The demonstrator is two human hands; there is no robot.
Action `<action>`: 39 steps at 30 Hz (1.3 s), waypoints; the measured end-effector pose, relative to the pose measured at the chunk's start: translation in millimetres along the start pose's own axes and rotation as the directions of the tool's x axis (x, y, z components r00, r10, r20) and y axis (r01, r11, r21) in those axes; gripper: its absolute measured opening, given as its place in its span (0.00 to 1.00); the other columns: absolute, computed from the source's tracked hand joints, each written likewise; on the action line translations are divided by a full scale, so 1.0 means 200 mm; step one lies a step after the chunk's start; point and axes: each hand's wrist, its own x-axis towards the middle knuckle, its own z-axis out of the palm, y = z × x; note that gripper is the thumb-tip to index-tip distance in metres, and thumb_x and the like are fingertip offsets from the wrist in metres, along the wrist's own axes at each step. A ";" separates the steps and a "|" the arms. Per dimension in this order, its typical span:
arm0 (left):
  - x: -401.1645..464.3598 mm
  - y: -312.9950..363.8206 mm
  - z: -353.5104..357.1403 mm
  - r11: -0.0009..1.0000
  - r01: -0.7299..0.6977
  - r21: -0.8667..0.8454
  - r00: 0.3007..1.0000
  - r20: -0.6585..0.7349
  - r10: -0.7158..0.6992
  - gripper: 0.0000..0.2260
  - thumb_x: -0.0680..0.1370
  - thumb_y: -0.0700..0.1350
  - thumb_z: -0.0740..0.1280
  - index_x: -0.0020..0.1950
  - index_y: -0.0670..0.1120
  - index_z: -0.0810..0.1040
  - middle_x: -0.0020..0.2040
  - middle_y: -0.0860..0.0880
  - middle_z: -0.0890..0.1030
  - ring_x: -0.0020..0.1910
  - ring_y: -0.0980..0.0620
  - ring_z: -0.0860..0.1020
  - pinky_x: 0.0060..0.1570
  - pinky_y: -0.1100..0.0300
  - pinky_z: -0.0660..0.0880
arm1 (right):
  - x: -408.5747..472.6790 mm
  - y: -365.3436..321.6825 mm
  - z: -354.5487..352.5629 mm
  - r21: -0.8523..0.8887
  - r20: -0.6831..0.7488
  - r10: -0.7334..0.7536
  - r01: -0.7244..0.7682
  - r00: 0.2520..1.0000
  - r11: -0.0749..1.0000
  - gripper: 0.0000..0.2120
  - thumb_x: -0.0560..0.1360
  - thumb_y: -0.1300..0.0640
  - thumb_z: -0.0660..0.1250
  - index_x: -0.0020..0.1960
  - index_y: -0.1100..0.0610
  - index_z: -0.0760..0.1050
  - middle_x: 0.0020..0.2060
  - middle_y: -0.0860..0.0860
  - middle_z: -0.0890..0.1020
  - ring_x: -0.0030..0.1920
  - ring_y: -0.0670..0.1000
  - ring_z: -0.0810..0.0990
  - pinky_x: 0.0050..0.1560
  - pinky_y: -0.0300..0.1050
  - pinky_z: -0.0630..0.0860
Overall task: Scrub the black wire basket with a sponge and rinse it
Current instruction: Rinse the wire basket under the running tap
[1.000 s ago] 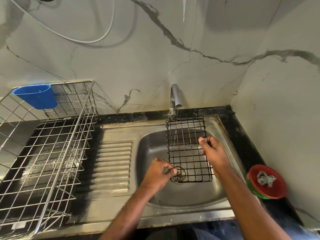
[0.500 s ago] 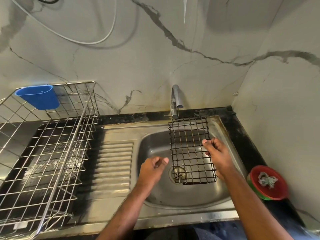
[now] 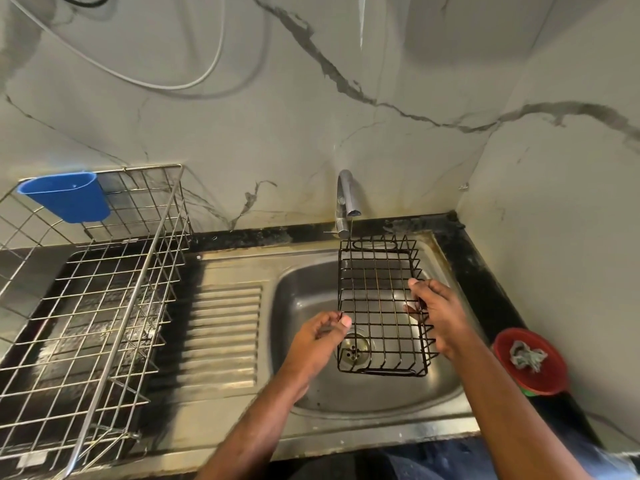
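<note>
Black wire basket (image 3: 381,306) hangs over the steel sink (image 3: 304,393), a rectangular grid of thin coated wire, its far end just below the spout of the curved metal tap (image 3: 347,202). Your right hand (image 3: 441,317) grips its right side, fingers curled around the wires. Your left hand (image 3: 320,341) sits at the basket's near left edge with fingers curled and thumb pressed toward them, touching the rim; you cannot tell whether it actually pinches a wire. The round drain (image 3: 355,351) shows through the mesh. Left of the bowl lies the ribbed draining board (image 3: 225,334), and farther left a shiny steel wire dish rack (image 3: 104,306) with a smooth blue plastic cup (image 3: 67,197) hooked on its far rim. On the dark counter to the right rests a red bowl (image 3: 550,375) holding a crumpled grey scrap (image 3: 526,355). White marble-look walls with grey veins close the corner.
</note>
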 end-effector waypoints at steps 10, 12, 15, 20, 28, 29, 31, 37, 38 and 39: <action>-0.04 0.02 -0.02 0.996 0.014 -0.091 1.000 0.000 -0.015 0.12 0.80 0.54 0.68 0.61 0.53 0.80 0.60 0.54 0.79 0.59 0.59 0.77 0.69 0.44 0.71 | 0.00 -0.03 0.04 -0.091 0.075 -0.023 0.030 0.997 0.995 0.09 0.79 0.53 0.68 0.46 0.59 0.78 0.50 0.55 0.80 0.49 0.53 0.80 0.55 0.54 0.82; -0.05 0.03 -0.02 0.993 0.003 -0.116 1.000 -0.009 -0.004 0.13 0.79 0.56 0.67 0.61 0.54 0.80 0.61 0.54 0.80 0.60 0.59 0.76 0.68 0.46 0.72 | 0.00 -0.04 0.05 -0.073 0.082 -0.022 0.028 0.996 0.997 0.09 0.79 0.53 0.68 0.50 0.60 0.79 0.51 0.56 0.82 0.47 0.52 0.81 0.54 0.52 0.81; -0.05 0.04 -0.03 0.986 -0.007 -0.167 0.999 -0.035 0.002 0.07 0.80 0.54 0.67 0.57 0.58 0.79 0.59 0.57 0.79 0.58 0.60 0.76 0.63 0.52 0.75 | -0.03 -0.06 0.08 -0.061 0.083 -0.043 0.048 0.996 0.997 0.10 0.79 0.52 0.68 0.53 0.58 0.80 0.51 0.55 0.84 0.45 0.51 0.81 0.52 0.50 0.80; -0.04 0.06 -0.04 0.975 -0.047 -0.218 0.996 -0.089 0.028 0.03 0.81 0.52 0.66 0.52 0.58 0.79 0.58 0.60 0.78 0.56 0.65 0.73 0.47 0.61 0.73 | -0.05 -0.07 0.11 -0.027 0.112 -0.061 0.064 0.992 0.998 0.09 0.79 0.55 0.67 0.57 0.57 0.80 0.55 0.54 0.83 0.49 0.53 0.83 0.65 0.59 0.76; 0.00 0.07 -0.06 0.968 -0.070 -0.241 0.984 -0.175 0.028 0.06 0.79 0.51 0.68 0.55 0.54 0.82 0.62 0.59 0.78 0.61 0.60 0.74 0.51 0.57 0.74 | -0.01 -0.09 0.14 -0.010 0.138 -0.108 0.110 0.985 0.994 0.10 0.79 0.55 0.67 0.59 0.55 0.80 0.57 0.56 0.82 0.49 0.54 0.83 0.57 0.53 0.80; 0.00 0.07 -0.07 0.967 -0.073 -0.244 0.982 -0.188 0.026 0.06 0.79 0.50 0.68 0.53 0.54 0.82 0.60 0.60 0.79 0.61 0.59 0.75 0.51 0.57 0.74 | -0.01 -0.09 0.15 -0.013 0.146 -0.106 0.109 0.984 0.994 0.10 0.79 0.55 0.67 0.59 0.55 0.80 0.57 0.56 0.82 0.48 0.53 0.83 0.58 0.53 0.80; -0.01 0.07 -0.07 0.965 -0.084 -0.249 0.975 -0.219 0.028 0.05 0.78 0.51 0.69 0.51 0.54 0.82 0.57 0.61 0.80 0.60 0.57 0.76 0.52 0.55 0.75 | 0.00 -0.08 0.17 -0.024 0.152 -0.103 0.108 0.983 0.994 0.10 0.79 0.54 0.68 0.59 0.54 0.80 0.56 0.56 0.83 0.48 0.52 0.83 0.58 0.53 0.80; -0.04 0.04 -0.11 0.976 -0.129 -0.173 0.950 -0.304 0.072 0.18 0.72 0.59 0.71 0.51 0.47 0.83 0.51 0.56 0.86 0.62 0.53 0.79 0.66 0.39 0.73 | 0.01 -0.06 0.24 -0.070 0.165 -0.107 0.120 0.980 0.990 0.08 0.80 0.56 0.67 0.58 0.54 0.80 0.55 0.53 0.83 0.47 0.49 0.82 0.44 0.42 0.78; -0.05 0.03 -0.13 0.978 -0.122 -0.172 0.947 -0.314 0.063 0.17 0.72 0.59 0.71 0.52 0.47 0.83 0.52 0.55 0.86 0.62 0.53 0.79 0.66 0.38 0.73 | 0.01 -0.05 0.26 -0.077 0.175 -0.103 0.118 0.979 0.990 0.08 0.80 0.56 0.67 0.58 0.54 0.80 0.55 0.53 0.83 0.47 0.48 0.82 0.44 0.42 0.78; -0.06 0.03 -0.13 0.978 -0.118 -0.170 0.944 -0.323 0.058 0.17 0.72 0.59 0.71 0.53 0.47 0.83 0.53 0.54 0.86 0.61 0.53 0.80 0.66 0.39 0.73 | 0.01 -0.05 0.27 -0.085 0.184 -0.100 0.117 0.978 0.989 0.08 0.80 0.57 0.66 0.58 0.54 0.80 0.55 0.53 0.83 0.46 0.47 0.82 0.44 0.41 0.78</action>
